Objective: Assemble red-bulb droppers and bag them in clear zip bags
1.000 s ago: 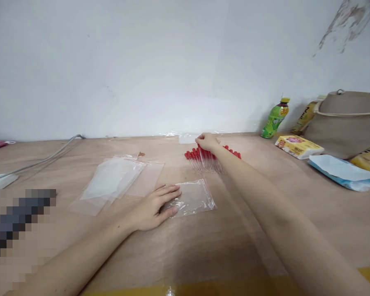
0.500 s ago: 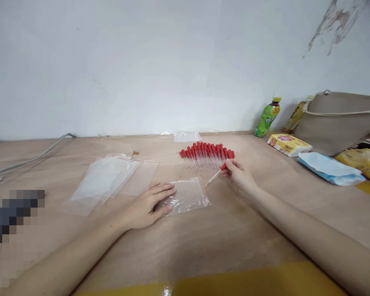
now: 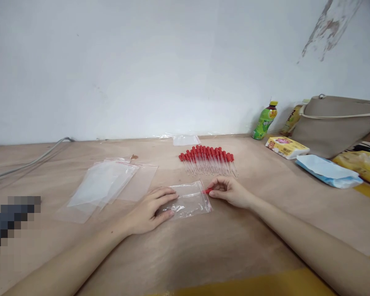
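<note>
My left hand [image 3: 154, 207] lies with fingers stretched out on the closed end of a clear zip bag [image 3: 188, 207], pressing it to the table. At the bag's red-lined mouth, my right hand [image 3: 230, 192] pinches the red rubber bulb of a glass dropper [image 3: 207, 191]. The dropper's thin tube extends leftward inside the bag. Behind the bag, many more red-bulbed droppers [image 3: 208, 154] lie fanned side by side, their tips toward me. Several flat zip bags [image 3: 101, 185] overlap to the left of my left hand.
Against the wall lies another small zip bag [image 3: 186, 140]. A green bottle [image 3: 265, 121], a yellow tissue pack [image 3: 286, 147], a blue-white packet [image 3: 329, 170] and a grey bag [image 3: 342, 123] stand at the right. A grey cable [image 3: 40, 158] runs along the left.
My right hand has moved left and toward me, and the dropper's tube has gone from outside the bag's mouth to inside it. My left hand stays on the bag.
</note>
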`<state>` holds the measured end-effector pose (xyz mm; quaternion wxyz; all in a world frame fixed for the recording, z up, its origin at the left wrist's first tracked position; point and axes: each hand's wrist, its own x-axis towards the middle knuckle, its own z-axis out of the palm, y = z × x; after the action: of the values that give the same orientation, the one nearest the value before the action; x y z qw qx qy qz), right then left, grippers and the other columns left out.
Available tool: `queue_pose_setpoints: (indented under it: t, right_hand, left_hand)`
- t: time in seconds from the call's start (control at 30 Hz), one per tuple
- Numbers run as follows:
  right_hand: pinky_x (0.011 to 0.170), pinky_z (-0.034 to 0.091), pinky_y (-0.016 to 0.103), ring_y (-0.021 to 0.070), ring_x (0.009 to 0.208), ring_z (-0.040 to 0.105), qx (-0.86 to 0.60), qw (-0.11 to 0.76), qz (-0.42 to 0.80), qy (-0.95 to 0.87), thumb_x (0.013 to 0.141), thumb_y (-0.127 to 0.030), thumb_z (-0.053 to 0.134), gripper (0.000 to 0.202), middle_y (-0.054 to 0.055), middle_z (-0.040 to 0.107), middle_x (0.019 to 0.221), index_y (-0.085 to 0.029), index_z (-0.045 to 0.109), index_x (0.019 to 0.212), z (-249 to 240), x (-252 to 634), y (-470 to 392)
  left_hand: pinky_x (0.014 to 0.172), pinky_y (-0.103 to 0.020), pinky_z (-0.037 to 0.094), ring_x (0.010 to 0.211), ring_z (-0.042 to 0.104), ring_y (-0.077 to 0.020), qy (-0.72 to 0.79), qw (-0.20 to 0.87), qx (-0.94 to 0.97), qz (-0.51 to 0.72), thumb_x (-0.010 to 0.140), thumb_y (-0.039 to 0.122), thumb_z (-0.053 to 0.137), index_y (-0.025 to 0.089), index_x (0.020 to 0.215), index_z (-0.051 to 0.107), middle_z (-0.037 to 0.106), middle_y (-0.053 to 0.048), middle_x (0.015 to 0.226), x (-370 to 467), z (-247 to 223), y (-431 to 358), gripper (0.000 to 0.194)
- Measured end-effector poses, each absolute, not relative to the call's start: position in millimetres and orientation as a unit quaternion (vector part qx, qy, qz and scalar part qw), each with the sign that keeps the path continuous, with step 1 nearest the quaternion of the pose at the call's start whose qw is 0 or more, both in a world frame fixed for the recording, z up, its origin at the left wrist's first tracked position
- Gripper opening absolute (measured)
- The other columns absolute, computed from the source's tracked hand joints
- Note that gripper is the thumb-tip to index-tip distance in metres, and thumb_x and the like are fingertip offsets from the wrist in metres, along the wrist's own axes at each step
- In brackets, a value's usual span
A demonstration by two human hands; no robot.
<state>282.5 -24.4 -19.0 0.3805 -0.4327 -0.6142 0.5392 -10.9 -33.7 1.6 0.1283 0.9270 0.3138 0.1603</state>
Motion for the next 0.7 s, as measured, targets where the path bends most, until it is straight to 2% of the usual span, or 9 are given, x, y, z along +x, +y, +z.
queue_pose_setpoints:
  t: [0.13,0.27,0.33,0.47,0.6,0.7]
  right_hand:
    - [0.068,0.047,0.028,0.0108,0.068,0.057,-0.412,0.365,0.531,-0.644,0.061,-0.036,0.073,0.033,0.0,0.062,0.072,-0.016,0.06,0.083,-21.8,277.6,-25.0]
    - [0.055,0.042,0.023,0.0073,0.055,0.05,-0.406,0.374,0.512,-0.658,0.065,-0.033,0.071,0.032,-0.004,0.055,0.064,-0.017,0.055,0.087,-19.8,273.9,-27.3]
    - [0.052,0.04,0.021,0.0063,0.055,0.05,-0.385,0.381,0.523,-0.658,0.066,-0.03,0.07,0.033,-0.004,0.055,0.07,-0.019,0.05,0.089,-17.3,272.1,-29.1]
    - [0.059,0.043,0.021,0.0083,0.066,0.056,-0.348,0.344,0.559,-0.669,0.067,-0.029,0.07,0.04,-0.002,0.059,0.082,-0.021,0.042,0.094,-14.4,271.1,-31.4]
    - [0.056,0.042,0.021,0.0074,0.062,0.055,-0.343,0.282,0.569,-0.692,0.072,-0.028,0.065,0.048,0.0,0.062,0.087,-0.021,0.038,0.111,-14.0,275.0,-31.2]
    - [0.053,0.041,0.019,0.0066,0.059,0.054,-0.361,0.275,0.55,-0.701,0.071,-0.026,0.065,0.056,0.001,0.063,0.086,-0.021,0.037,0.119,-12.0,280.1,-30.4]
  left_hand:
    - [0.1,-0.045,0.037,0.12,0.043,-0.0251,0.309,0.129,0.928,0.165,0.087,0.036,0.046,0.024,0.127,0.047,0.049,-0.007,0.129,-5.6,2.4,-31.7,0.041]
    - [0.102,-0.044,0.035,0.122,0.041,-0.0241,0.303,0.134,0.93,0.159,0.088,0.035,0.046,0.024,0.128,0.046,0.049,-0.007,0.13,-3.3,2.3,-31.2,0.042]
    - [0.102,-0.045,0.035,0.122,0.041,-0.0239,0.301,0.137,0.931,0.157,0.088,0.035,0.045,0.024,0.128,0.045,0.049,-0.007,0.13,-2.8,2.6,-31.2,0.041]
    - [0.103,-0.047,0.033,0.124,0.039,-0.0248,0.304,0.141,0.93,0.148,0.089,0.035,0.044,0.026,0.129,0.045,0.047,-0.006,0.132,-2.3,3.2,-31.2,0.041]
    - [0.103,-0.045,0.032,0.123,0.04,-0.0241,0.309,0.141,0.929,0.147,0.088,0.036,0.045,0.024,0.128,0.043,0.048,-0.007,0.131,-3.4,2.1,-31.7,0.041]
    - [0.1,-0.042,0.036,0.119,0.045,-0.0227,0.319,0.158,0.92,0.165,0.087,0.035,0.046,0.021,0.117,0.045,0.049,-0.009,0.128,-3.9,2.4,-33.1,0.033]
